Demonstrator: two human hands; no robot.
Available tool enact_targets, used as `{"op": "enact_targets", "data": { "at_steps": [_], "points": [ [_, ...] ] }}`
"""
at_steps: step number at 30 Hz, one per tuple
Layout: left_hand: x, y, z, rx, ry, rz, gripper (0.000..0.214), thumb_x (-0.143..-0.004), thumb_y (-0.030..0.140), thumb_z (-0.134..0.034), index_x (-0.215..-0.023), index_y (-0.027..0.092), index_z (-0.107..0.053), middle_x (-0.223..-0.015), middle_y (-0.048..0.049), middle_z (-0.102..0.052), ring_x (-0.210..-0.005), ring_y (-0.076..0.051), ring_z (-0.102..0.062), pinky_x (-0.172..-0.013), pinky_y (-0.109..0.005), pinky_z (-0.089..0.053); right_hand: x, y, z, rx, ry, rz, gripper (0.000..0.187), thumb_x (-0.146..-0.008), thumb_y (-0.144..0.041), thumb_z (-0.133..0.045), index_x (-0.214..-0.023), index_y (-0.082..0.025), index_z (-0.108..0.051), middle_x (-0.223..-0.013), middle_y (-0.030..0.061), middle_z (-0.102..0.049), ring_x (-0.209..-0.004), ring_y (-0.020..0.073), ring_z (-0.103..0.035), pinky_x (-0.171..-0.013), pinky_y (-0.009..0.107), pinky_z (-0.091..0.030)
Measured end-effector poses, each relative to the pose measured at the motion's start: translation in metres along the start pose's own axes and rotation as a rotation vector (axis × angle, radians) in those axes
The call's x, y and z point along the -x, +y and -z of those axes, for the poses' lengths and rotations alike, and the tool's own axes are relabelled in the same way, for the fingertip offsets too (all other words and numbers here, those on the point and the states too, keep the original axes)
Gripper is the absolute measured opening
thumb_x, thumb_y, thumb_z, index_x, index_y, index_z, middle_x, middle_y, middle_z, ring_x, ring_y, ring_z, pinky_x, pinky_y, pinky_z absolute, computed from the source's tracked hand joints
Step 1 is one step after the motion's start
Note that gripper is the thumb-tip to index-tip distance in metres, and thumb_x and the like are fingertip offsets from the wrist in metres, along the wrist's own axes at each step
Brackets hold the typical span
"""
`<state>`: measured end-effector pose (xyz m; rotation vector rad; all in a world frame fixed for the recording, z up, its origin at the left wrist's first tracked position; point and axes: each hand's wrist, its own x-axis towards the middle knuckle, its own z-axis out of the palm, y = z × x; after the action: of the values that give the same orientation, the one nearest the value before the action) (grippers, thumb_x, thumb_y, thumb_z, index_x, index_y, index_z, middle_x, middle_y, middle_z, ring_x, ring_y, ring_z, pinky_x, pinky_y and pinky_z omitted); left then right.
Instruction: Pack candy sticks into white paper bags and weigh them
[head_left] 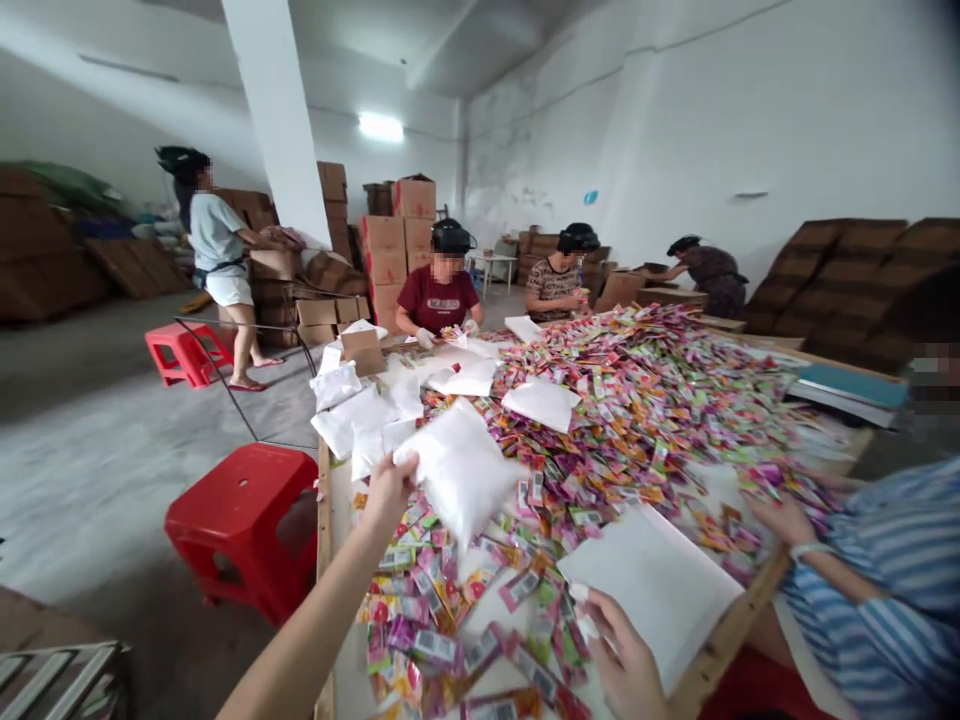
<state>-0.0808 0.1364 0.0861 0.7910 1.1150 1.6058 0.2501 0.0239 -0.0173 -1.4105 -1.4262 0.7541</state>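
My left hand [388,490] is raised over the table and pinches the corner of a filled white plastic bag [459,470] that hangs above the sachets. My right hand [619,655] is low at the near edge, fingers curled beside a stack of flat white bags [652,585]; I cannot make out anything in its grip. Colourful small sachets [637,400] lie heaped across the wooden table [325,500].
A person in a striped sleeve [877,580] works at my right, a hand in the sachets. Three people work at the far end and another stands left by cardboard boxes [390,250]. Red stools [240,520] stand on the floor left of the table.
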Motion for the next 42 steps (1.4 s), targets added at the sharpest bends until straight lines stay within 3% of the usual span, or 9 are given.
{"op": "enact_targets", "data": {
  "at_steps": [3, 6, 13, 16, 20, 26, 33, 36, 42],
  "points": [
    [-0.040, 0.011, -0.009, -0.045, 0.049, -0.035, 0.045, -0.079, 0.050, -0.057, -0.106, 0.015, -0.050, -0.114, -0.0156, -0.060, -0.100, -0.021, -0.060, -0.079, -0.030, -0.050, 0.009, 0.013, -0.008, 0.008, -0.067, -0.066, 0.035, -0.065, -0.030, -0.058, -0.098, -0.022, -0.066, -0.100, 0.0093, -0.072, -0.093, 0.0258, -0.069, -0.079, 0.033, -0.058],
    [-0.042, -0.004, 0.002, -0.148, 0.064, 0.003, 0.064, -0.074, 0.050, -0.065, -0.122, 0.015, -0.043, -0.136, -0.0211, -0.045, -0.122, -0.029, -0.048, -0.092, -0.039, -0.045, 0.020, 0.009, -0.015, 0.092, -0.133, -0.052, 0.033, -0.067, -0.026, -0.055, -0.098, -0.022, -0.068, -0.101, 0.0076, -0.071, -0.093, 0.0248, -0.068, -0.082, 0.036, -0.056],
    [0.039, -0.085, 0.104, -1.223, -0.122, -0.195, 0.068, -0.070, 0.050, -0.067, -0.126, 0.015, -0.049, -0.140, -0.0208, -0.043, -0.135, -0.039, -0.031, -0.107, -0.055, -0.028, 0.029, -0.006, -0.029, 0.173, -0.274, -0.006, 0.022, -0.077, -0.024, -0.050, -0.091, -0.020, -0.067, -0.092, 0.0082, -0.070, -0.086, 0.0233, -0.066, -0.078, 0.036, -0.053],
    [0.065, -0.112, 0.123, -1.434, -0.176, -0.165, 0.068, -0.072, 0.045, -0.066, -0.130, 0.015, -0.048, -0.143, -0.0195, -0.040, -0.137, -0.041, -0.025, -0.107, -0.056, -0.029, 0.009, -0.005, -0.048, 0.191, -0.306, 0.050, 0.023, -0.078, -0.020, -0.048, -0.092, -0.018, -0.066, -0.090, 0.0078, -0.069, -0.083, 0.0216, -0.065, -0.076, 0.034, -0.053],
    [0.077, -0.130, 0.107, -1.468, -0.354, -0.206, 0.057, -0.074, 0.038, -0.065, -0.126, 0.017, -0.054, -0.139, -0.0163, -0.046, -0.137, -0.038, -0.028, -0.108, -0.053, -0.031, -0.041, -0.005, -0.095, 0.245, -0.274, 0.150, 0.030, -0.080, -0.016, -0.043, -0.104, -0.016, -0.061, -0.098, 0.0097, -0.065, -0.089, 0.0207, -0.062, -0.081, 0.035, -0.051],
    [0.070, -0.126, 0.087, -1.416, -0.317, -0.285, 0.047, -0.078, 0.037, -0.063, -0.120, 0.018, -0.057, -0.128, -0.0125, -0.057, -0.128, -0.031, -0.043, -0.107, -0.047, -0.036, -0.088, -0.008, -0.151, 0.500, -0.239, 0.269, 0.036, -0.078, -0.013, -0.051, -0.113, -0.016, -0.055, -0.115, 0.0129, -0.055, -0.110, 0.0244, -0.050, -0.094, 0.038, -0.043],
    [0.084, -0.097, 0.109, -1.395, -0.313, -0.207, 0.021, -0.080, 0.037, -0.061, -0.095, 0.023, -0.066, -0.120, -0.0082, -0.063, -0.115, -0.028, -0.055, -0.101, -0.046, -0.038, -0.067, -0.016, -0.100, 0.669, -0.613, 0.221, 0.019, -0.071, -0.005, -0.056, -0.079, -0.020, -0.063, -0.090, 0.0027, -0.059, -0.083, 0.0157, -0.055, -0.078, 0.026, -0.040],
    [0.065, -0.078, 0.099, -1.361, -0.198, -0.241, 0.023, -0.086, 0.036, -0.051, -0.089, 0.019, -0.066, -0.105, -0.0099, -0.066, -0.100, -0.023, -0.060, -0.091, -0.038, -0.044, -0.071, -0.027, -0.082, 0.628, -0.621, 0.153, 0.011, -0.072, -0.009, -0.060, -0.075, -0.019, -0.064, -0.088, 0.0024, -0.062, -0.084, 0.0158, -0.057, -0.078, 0.025, -0.040],
    [-0.005, -0.085, 0.045, -1.470, -0.140, -0.014, 0.019, -0.078, 0.028, -0.059, -0.092, 0.015, -0.061, -0.088, -0.0114, -0.067, -0.085, -0.024, -0.063, -0.075, -0.032, -0.046, -0.082, -0.043, -0.132, 0.703, -0.559, 0.087, 0.022, -0.076, -0.023, -0.065, -0.098, -0.019, -0.062, -0.096, 0.0066, -0.065, -0.086, 0.0188, -0.059, -0.074, 0.026, -0.039]
  ]
}}
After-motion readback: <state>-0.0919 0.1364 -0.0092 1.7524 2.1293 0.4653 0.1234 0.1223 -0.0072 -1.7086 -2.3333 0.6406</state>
